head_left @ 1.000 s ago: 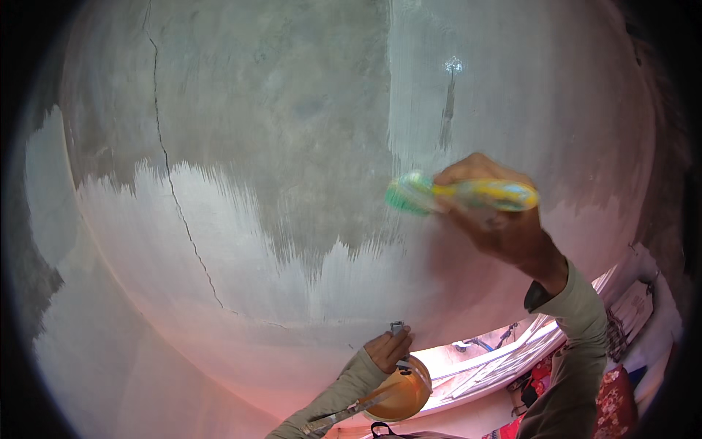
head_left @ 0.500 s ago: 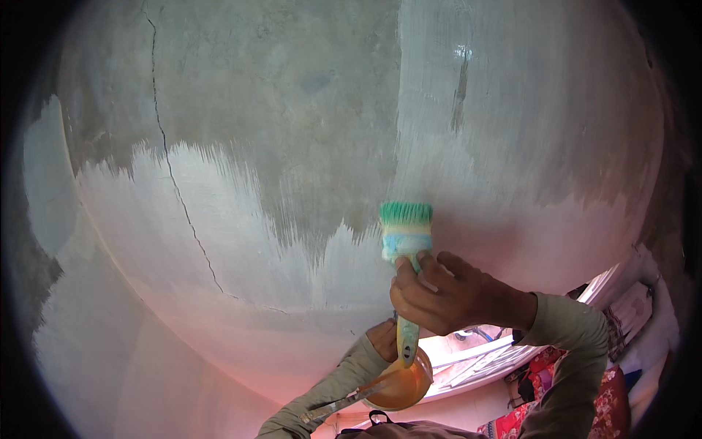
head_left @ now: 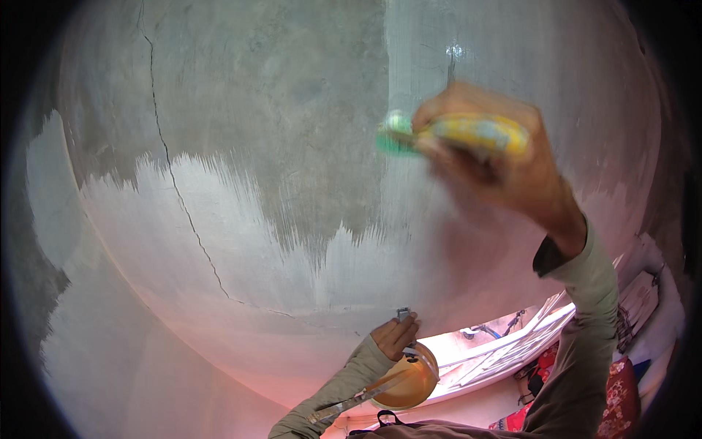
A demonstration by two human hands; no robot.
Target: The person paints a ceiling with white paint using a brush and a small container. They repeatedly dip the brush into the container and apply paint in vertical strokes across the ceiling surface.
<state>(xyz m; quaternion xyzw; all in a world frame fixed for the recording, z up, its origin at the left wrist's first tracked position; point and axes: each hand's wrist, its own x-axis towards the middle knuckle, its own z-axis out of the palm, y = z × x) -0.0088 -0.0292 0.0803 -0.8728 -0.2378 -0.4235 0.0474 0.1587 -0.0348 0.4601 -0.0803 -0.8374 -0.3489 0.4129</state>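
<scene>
My right hand [head_left: 504,146] grips a wide paintbrush by its yellow, paint-smeared handle [head_left: 479,133], raised in front of the wall. Motion blurs its green bristles [head_left: 397,135], which lie at the edge between bare grey plaster and a whitish coated strip. Lower down, my left hand [head_left: 395,336] is closed by the top of an orange-brown bucket [head_left: 406,388], seemingly round its handle. A small grey metal piece [head_left: 403,313] pokes out above those fingers. Across the bucket slants a flat, paint-stained stick [head_left: 351,402].
The wall [head_left: 307,95] is bare grey above, with ragged whitish coating [head_left: 205,212] below. A long crack [head_left: 179,194] runs down its left part. At the lower right are an opening with white bars [head_left: 504,351] and red patterned cloth [head_left: 618,395].
My right hand has moved up and right with the paintbrush, turning it from upright to sideways. My left hand and the bucket stay low, and more of that hand now shows.
</scene>
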